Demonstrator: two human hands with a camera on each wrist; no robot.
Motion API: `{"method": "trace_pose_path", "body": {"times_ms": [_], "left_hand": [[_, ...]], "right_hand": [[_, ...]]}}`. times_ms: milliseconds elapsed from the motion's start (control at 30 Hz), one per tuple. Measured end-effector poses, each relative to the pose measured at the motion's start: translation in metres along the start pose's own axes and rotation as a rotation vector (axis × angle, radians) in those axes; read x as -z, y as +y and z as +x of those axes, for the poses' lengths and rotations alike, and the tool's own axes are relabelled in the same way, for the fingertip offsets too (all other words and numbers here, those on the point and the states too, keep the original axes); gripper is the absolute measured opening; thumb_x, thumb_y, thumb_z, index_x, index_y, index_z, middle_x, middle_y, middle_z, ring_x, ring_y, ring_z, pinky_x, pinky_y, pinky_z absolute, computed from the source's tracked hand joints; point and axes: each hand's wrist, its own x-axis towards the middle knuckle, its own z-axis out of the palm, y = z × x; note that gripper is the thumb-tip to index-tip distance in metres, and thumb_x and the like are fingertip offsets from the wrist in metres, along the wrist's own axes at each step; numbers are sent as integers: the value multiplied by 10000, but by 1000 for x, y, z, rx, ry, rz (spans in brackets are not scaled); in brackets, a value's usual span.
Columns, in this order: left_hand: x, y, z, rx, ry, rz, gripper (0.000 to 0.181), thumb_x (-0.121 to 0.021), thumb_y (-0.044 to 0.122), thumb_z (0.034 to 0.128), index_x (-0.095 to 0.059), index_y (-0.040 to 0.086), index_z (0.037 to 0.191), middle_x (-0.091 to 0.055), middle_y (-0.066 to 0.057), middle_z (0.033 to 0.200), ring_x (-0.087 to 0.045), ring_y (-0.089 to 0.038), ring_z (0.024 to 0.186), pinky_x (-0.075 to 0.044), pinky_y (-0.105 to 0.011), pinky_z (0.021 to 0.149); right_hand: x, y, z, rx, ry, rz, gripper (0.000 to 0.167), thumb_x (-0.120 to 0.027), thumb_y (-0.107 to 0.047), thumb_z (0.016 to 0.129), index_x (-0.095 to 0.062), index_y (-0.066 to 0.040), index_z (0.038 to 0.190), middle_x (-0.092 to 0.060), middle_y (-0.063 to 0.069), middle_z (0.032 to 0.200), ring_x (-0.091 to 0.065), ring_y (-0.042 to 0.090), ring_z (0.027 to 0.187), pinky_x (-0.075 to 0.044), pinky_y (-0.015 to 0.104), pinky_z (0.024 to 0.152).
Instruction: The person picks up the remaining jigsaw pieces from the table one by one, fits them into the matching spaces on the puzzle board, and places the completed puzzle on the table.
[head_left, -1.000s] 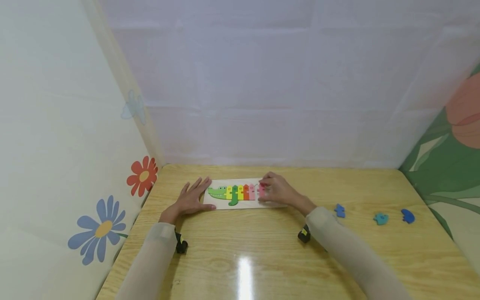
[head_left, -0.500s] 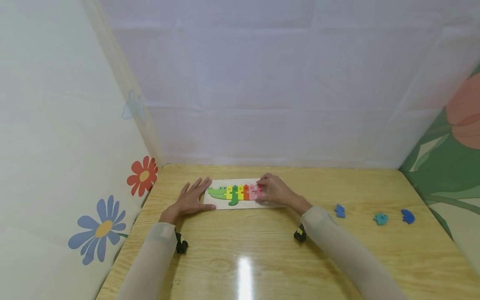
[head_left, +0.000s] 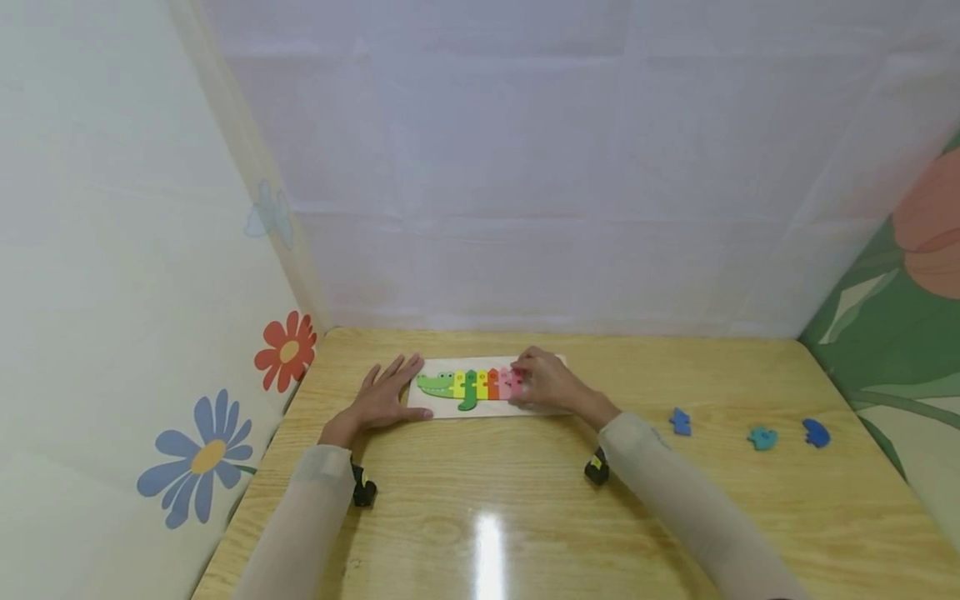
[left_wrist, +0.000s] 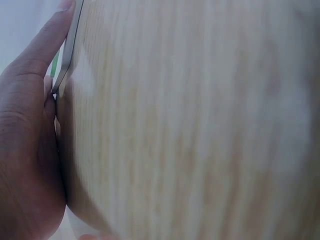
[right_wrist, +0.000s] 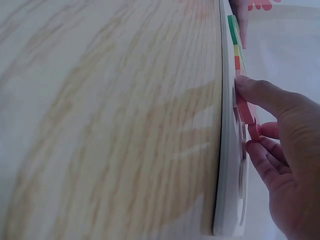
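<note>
A white board (head_left: 442, 411) lies on the table with a row of coloured pieces forming a crocodile, its green head (head_left: 436, 385) at the left. My left hand (head_left: 378, 402) rests spread at the board's left end, thumb on its near edge; in the left wrist view the thumb side of the left hand (left_wrist: 25, 135) lies along the board. My right hand (head_left: 553, 382) pinches a pink-red piece (head_left: 517, 383) at the row's right end. In the right wrist view the right hand (right_wrist: 290, 145) has its thumb and fingers round that piece (right_wrist: 245, 110), low against the board's recess.
Right of the board on the wooden table (head_left: 465, 500) lie a blue piece (head_left: 681, 422), a teal piece (head_left: 762, 438) and a dark blue rounded piece (head_left: 816, 432). White cloth (head_left: 480, 167) rises behind the table, and printed panels stand at both sides.
My right hand has moved slightly left with the pink-red piece, which now sits against the lighter pink piece with the gap between them closed. The left hand has stayed in place.
</note>
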Motion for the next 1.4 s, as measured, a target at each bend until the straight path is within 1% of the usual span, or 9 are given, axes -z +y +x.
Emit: {"method": "trace_pose_path", "body": {"times_ms": [533,967,1133,1400], "left_hand": [[-1,-1,1,-6,0,11,1121,-775,621,885,-207,106,1703,-160,-104,1775,-80,-377,1641,18,-657,1265],[-2,-1,1,-6,3,10,1125,-777,625,881,-213,100,1701,-172,-107,1773,-89,-381,1639,16,-657,1265],[-3,-3,2,-10,4,11,1129,-769,637,881,-212,95,1700,-168,-111,1773,-87,-387,1638,12,-662,1263],[-2,-2,1,-5,3,20,1125,-766,634,883,-211,99,1701,-171,-106,1773,-92,-386,1638,10,-663,1264]], "right_hand": [[0,1,3,12,-30,-13,605,-917,-333,846,-731,29,1294,-691,127,1231,-652,276,1135,-547,428,1028],[1,3,4,25,-49,7,583,-909,-327,861,-736,32,1287,-716,135,1233,-664,280,1143,-552,433,1027],[1,2,4,27,-60,4,582,-908,-327,863,-736,32,1287,-710,136,1242,-658,284,1155,-545,440,1037],[1,2,3,22,-69,37,569,-899,-322,874,-737,21,1298,-677,119,1258,-629,272,1169,-530,439,1048]]}}
